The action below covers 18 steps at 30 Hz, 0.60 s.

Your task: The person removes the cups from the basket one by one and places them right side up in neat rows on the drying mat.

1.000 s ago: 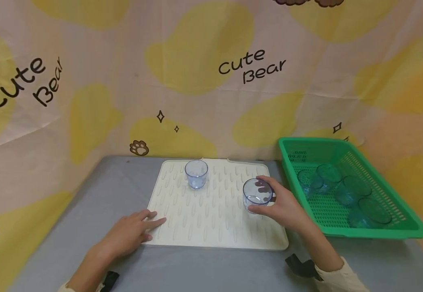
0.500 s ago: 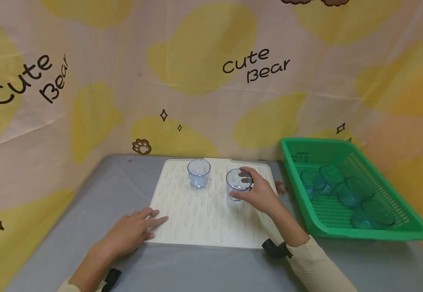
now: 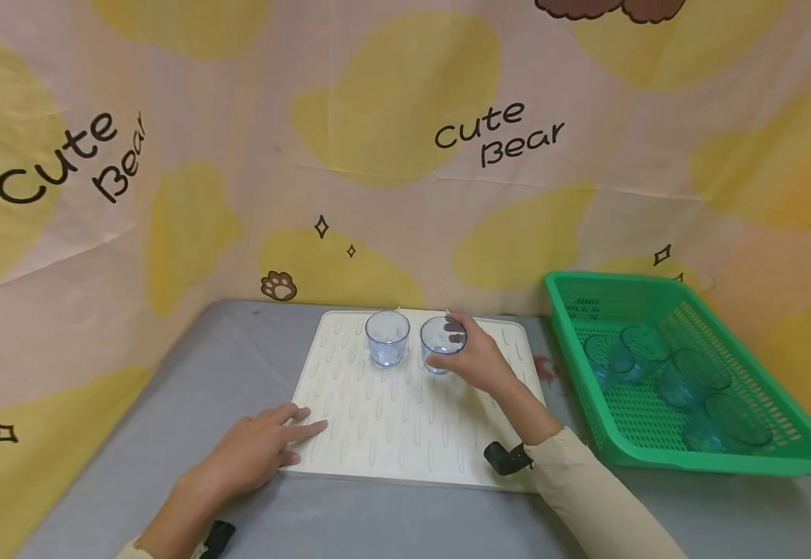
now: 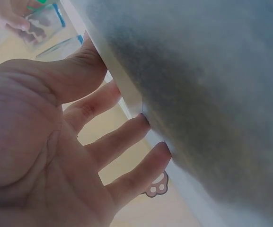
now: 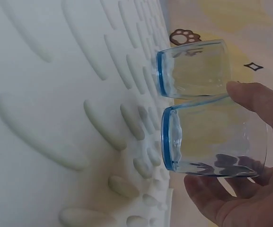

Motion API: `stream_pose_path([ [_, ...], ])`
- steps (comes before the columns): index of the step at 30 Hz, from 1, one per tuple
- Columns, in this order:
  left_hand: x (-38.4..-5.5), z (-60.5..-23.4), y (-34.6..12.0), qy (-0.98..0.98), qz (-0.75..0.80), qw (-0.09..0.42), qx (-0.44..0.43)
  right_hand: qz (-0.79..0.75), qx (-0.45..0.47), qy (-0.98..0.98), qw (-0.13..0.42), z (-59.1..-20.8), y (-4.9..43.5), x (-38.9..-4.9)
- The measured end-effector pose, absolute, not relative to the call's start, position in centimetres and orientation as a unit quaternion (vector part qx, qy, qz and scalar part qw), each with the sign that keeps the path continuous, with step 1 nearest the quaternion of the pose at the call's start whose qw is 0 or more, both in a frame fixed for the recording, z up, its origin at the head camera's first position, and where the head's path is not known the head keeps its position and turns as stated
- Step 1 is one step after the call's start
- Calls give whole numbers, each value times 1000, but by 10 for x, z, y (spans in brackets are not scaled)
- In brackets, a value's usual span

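Observation:
My right hand (image 3: pixel 477 359) holds a clear bluish glass (image 3: pixel 440 341) by its sides, thumb in front and fingers behind. In the right wrist view this glass (image 5: pixel 212 137) is upright, its blue base close to the ribbed white mat; I cannot tell if it touches. Just left of it a second glass (image 3: pixel 388 338) stands upright on the mat (image 3: pixel 391 442). My left hand (image 3: pixel 255 450) rests at the mat's front left corner with fingers spread; in the left wrist view its fingertips (image 4: pixel 162 150) touch the mat's edge.
To the right stands a green plastic basket (image 3: pixel 720 464) with several glasses (image 3: pixel 692 376) inside. A patterned cloth backdrop (image 3: pixel 377 155) rises behind the grey table (image 3: pixel 349 520).
My right hand has carried the glass leftward and back across the mat, close beside the standing glass. The left hand has stayed at the mat's corner. The head view has shifted slightly.

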<state>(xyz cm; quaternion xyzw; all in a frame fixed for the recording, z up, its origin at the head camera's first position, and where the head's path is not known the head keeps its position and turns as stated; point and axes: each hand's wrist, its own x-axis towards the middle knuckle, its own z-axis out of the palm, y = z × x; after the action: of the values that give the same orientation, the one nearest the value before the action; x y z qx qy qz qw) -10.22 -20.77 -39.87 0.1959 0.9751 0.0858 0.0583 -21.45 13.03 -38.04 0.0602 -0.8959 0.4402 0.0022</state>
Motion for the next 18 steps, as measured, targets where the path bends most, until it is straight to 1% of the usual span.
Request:
stream_pose_path([
  [5, -105, -400, -204, 976, 91, 71, 185, 447, 63, -892, 12, -384, 127, -226],
  [12, -110, -402, -203, 975, 88, 69, 194, 510, 40, -859, -1, -400, 130, -237],
  [18, -110, -405, -204, 975, 85, 69, 192, 471, 87, -878, 5, -400, 127, -239],
])
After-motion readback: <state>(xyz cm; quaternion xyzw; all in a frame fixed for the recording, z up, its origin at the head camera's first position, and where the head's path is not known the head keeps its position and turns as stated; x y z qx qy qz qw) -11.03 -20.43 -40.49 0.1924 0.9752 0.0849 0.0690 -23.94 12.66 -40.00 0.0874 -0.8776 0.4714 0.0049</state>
